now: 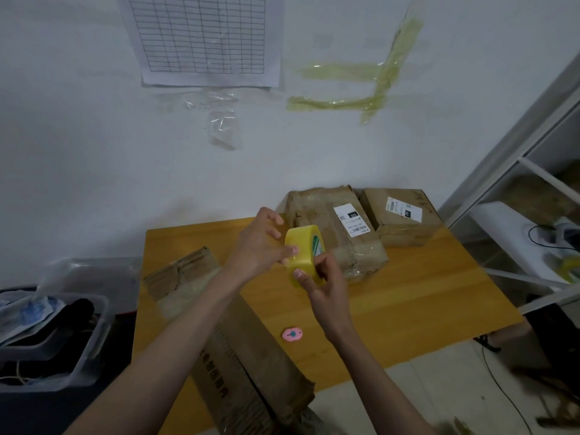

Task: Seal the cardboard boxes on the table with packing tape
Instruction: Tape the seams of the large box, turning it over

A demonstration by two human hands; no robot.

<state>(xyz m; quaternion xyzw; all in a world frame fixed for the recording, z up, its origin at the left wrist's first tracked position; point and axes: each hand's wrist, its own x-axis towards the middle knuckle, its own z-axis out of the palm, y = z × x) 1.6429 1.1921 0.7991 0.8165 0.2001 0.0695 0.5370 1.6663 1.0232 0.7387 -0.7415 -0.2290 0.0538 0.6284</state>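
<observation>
Nearest to me, a long flattened cardboard box (241, 350) lay on the wooden table (408, 309), running from the near edge, which it overhung, back toward the far left, with my left forearm crossing above it. Just to its right, on the bare tabletop, sat a small pink cutter (292, 334). Above the middle of the table I held a roll of yellow packing tape (303, 255) on edge between both hands, clear of the table. My right hand (323, 284) gripped the roll from below and the near side, thumb pressed on the outer band and fingers curled round the rim. My left hand (260, 243) came in from the left, thumb and a fingertip pinching at the tape's outer surface while the other fingers spread loosely upward. Beyond the roll, at the far right of the table, stood a taped cardboard box (339, 233) with a white shipping label on top, and just beside it to the right a second labelled box (401, 218), both close against the white wall (94, 136). On that wall hung a printed grid sheet (201, 36), with strips of yellowish tape (354, 86) stuck to its right. On the floor to the left was a clear plastic bin (53, 334) of dark items, and a white shelf frame (518, 189) stood to the right.
</observation>
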